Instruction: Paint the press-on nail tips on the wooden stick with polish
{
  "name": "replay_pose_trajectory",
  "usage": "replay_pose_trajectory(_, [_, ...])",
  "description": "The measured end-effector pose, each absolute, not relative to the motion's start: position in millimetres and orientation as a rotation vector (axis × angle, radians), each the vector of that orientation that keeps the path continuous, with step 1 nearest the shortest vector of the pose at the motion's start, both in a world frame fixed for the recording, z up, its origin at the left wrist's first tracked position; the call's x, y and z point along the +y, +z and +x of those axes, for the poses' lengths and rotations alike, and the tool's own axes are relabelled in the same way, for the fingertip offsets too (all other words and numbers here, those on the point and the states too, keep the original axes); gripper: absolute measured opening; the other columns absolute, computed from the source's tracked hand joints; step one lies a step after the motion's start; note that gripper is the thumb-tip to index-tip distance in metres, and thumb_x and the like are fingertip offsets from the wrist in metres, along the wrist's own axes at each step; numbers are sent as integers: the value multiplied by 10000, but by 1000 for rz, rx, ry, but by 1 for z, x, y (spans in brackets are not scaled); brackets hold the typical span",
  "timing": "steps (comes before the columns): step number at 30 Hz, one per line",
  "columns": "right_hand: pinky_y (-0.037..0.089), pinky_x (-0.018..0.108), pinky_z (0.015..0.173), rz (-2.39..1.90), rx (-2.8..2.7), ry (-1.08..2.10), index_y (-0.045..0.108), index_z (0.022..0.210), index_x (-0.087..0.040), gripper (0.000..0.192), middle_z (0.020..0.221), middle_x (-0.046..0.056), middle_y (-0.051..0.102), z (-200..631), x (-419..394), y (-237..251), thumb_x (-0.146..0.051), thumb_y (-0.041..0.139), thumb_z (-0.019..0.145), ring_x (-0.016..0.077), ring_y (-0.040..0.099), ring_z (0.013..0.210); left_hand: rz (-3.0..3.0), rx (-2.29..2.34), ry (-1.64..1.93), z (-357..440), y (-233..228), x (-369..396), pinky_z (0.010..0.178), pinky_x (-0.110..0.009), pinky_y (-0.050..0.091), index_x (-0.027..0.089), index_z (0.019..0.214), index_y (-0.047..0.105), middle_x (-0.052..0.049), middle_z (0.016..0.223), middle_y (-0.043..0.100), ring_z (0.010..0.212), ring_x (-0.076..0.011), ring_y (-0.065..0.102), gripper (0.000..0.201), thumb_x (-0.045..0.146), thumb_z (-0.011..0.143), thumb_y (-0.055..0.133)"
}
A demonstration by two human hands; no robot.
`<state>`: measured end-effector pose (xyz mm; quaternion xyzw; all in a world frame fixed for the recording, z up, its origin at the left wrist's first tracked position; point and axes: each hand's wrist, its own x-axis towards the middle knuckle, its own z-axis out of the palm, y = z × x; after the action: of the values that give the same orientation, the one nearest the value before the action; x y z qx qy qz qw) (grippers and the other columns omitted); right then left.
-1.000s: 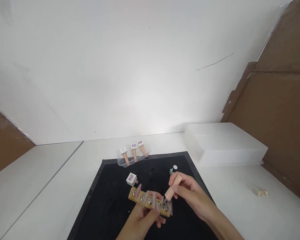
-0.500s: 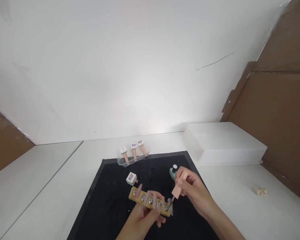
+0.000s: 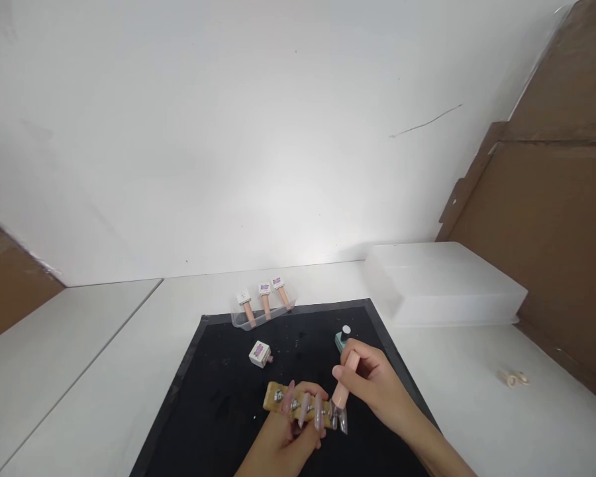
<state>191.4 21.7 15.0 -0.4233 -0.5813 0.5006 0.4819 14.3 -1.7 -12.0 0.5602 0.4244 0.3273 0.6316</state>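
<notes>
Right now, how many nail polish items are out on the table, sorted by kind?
Polish bottles in the clear tray: 3
Loose bottles on the black mat: 2
Brush caps, in the right hand: 1
Nail-tip holders, in the left hand: 1
Total: 7

Left hand (image 3: 283, 440) grip closed; right hand (image 3: 370, 384) pinching.

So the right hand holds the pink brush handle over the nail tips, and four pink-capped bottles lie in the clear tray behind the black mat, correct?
Not quite: the head view shows three pink-capped bottles in the clear tray, not four. The rest holds.
</notes>
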Motion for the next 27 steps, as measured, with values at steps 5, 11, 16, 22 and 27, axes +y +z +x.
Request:
replay_pose_trajectory(5, [281,253,485,-1056,-1383,1142,376,543,-212,371,465,-54,461,191,23,15,-353,614,789,116,347,479,1310,932,724,14,-14,-3,669,-294,413,192,988,532,-24,763,540,704,-163,502,351,470,775,536])
replay_pose_trajectory(11, [332,270,524,-1063,-1236,1110,415,562,-216,361,462,-46,502,192,24,16,-425,602,791,141,452,480,1292,948,715,11,-9,-3,666,-289,406,198,999,546,-14,738,538,667,-155,488,353,460,764,556])
replay_pose_trajectory(16, [250,245,465,-1042,-1339,1115,416,552,-207,351,505,-74,327,194,22,17,-387,628,767,106,298,474,1327,965,699,11,-10,-1,685,-290,397,202,1016,518,-15,774,528,693,-156,483,327,442,794,518])
replay_pose_trajectory(22, [288,256,481,-1023,-1503,1127,366,525,-213,361,452,-46,507,191,18,19,-241,581,813,115,369,469,1431,975,720,11,-10,1,706,-288,372,212,1021,524,-16,795,528,719,-158,458,290,417,819,488])
replay_pose_trajectory(27, [299,263,485,-1065,-1469,1021,389,511,-215,365,475,-25,586,189,20,17,-264,586,813,123,374,471,1455,996,689,11,-6,0,695,-272,368,220,1017,542,-19,805,531,730,-161,462,278,408,817,499])
